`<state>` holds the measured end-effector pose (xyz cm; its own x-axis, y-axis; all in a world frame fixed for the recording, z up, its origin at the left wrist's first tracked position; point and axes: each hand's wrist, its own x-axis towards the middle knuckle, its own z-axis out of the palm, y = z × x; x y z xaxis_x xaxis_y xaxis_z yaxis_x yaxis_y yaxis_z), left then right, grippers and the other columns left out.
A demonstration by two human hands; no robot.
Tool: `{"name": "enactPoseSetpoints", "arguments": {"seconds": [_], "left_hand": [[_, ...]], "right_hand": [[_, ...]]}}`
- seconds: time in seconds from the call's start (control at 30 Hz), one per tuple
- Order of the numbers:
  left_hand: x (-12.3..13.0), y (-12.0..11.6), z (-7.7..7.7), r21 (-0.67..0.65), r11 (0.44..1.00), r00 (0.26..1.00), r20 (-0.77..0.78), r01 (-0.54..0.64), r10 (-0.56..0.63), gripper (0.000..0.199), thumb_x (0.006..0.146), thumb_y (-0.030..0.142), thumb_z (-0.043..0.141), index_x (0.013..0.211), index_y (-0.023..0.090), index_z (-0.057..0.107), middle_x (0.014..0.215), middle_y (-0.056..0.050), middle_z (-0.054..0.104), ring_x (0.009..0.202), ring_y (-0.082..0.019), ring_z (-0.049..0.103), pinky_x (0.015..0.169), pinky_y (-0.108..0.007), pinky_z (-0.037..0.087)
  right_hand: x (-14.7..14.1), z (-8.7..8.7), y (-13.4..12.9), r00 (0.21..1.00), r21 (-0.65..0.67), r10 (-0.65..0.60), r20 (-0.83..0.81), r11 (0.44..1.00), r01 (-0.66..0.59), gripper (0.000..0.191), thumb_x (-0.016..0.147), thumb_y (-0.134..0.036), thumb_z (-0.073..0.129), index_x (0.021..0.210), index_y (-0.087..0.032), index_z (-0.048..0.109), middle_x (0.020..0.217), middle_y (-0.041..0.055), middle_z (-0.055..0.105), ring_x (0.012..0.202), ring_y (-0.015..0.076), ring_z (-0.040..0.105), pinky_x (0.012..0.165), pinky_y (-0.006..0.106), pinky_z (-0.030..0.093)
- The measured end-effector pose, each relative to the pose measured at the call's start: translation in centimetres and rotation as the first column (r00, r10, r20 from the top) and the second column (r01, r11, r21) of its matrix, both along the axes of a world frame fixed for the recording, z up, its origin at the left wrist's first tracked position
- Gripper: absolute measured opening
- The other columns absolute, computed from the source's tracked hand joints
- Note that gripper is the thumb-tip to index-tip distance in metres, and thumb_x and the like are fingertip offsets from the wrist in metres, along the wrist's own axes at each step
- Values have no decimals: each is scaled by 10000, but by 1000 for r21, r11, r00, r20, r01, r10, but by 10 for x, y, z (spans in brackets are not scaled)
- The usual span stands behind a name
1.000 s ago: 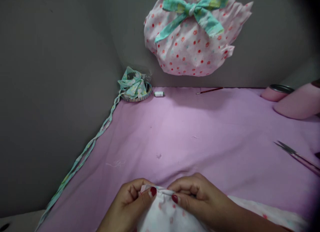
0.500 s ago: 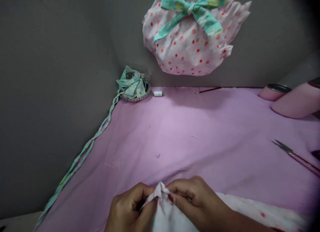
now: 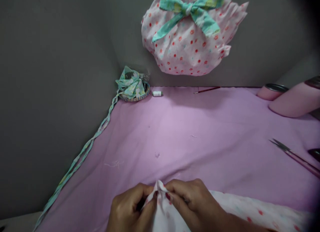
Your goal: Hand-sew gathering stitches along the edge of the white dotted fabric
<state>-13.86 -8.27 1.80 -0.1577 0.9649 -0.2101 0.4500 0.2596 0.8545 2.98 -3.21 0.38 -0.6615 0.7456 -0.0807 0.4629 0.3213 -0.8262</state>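
Observation:
White cloth with small red prints hangs between my two hands at the bottom centre, its edge pinched up into a small peak. My left hand grips the cloth left of the peak between thumb and fingers. On the other side of the peak, my right hand pinches the same cloth, thumb and forefinger pressed together. More of the printed cloth stretches out to the right, past my right forearm. The lower part of the cloth is cut off by the frame.
Scissors lie at the right on the pink tablecloth. A thread spool, a thin brush, a basket and pink containers stand or lie along the back. A printed bundle with a green bow hangs above.
Both hands keep their pinch on the cloth, and the folded peak between them has shifted shape slightly. The whole view has moved a little.

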Motion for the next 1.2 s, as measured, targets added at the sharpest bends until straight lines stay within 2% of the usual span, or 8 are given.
{"name": "enactPoseSetpoints", "arguments": {"seconds": [0.1,0.17,0.27,0.37,0.53,0.8,1.03,1.2], "left_hand": [[2,0,0,1,999,997,-69,41,-41,95,723,272,637,672,214,691,619,-36,690,569,-169,600,550,-208,436],[3,1,0,-13,999,998,-47,41,-41,117,731,285,629,664,207,685,609,-36,678,561,-163,586,538,-205,428],[2,3,-1,-76,997,993,121,17,-7,204,751,343,604,626,188,647,569,-21,615,536,-144,523,500,-197,403],[-1,6,-2,-148,989,951,302,-27,71,267,740,396,615,595,173,590,546,10,526,520,-117,445,483,-190,375],[-5,7,-5,-252,967,873,464,-28,146,293,728,422,636,631,155,564,591,16,509,553,-107,428,510,-197,360],[-3,8,-2,-336,942,773,596,-6,218,286,719,397,660,659,142,546,567,33,491,507,-85,400,497,-204,314],[-8,7,-4,-356,931,677,704,78,213,251,756,374,631,690,147,546,557,48,454,485,-70,345,480,-209,258],[-11,7,-7,-365,921,651,734,137,194,252,763,391,628,737,150,558,570,45,475,491,-67,353,479,-206,262]], "right_hand": [[-2,-1,0,1000,22,-8,25,1000,7,240,844,-183,406,758,-161,629,638,23,643,544,121,566,521,193,390],[-2,-2,0,1000,28,-7,28,1000,6,241,844,-180,403,758,-162,628,620,17,632,524,115,548,507,192,380],[-2,-2,0,1000,18,-4,13,1000,4,244,843,-185,402,770,-160,633,629,18,635,538,115,556,518,190,388],[0,-2,0,1000,-8,-20,1,1000,20,247,846,-192,407,744,-158,630,619,13,630,543,113,555,518,185,390],[3,-2,2,999,-63,-23,-35,998,20,239,850,-201,425,758,-155,640,615,5,622,546,110,541,524,185,394],[4,2,6,991,-205,-28,-129,979,1,232,852,-218,450,812,-147,668,677,18,659,607,124,580,562,190,429],[6,2,8,978,-257,-42,-204,966,-12,224,846,-213,473,831,-146,687,710,25,677,642,132,606,585,187,449],[6,3,11,969,-283,-31,-243,958,-41,227,849,-210,480,877,-157,700,744,28,690,672,133,618,606,184,458]]}}
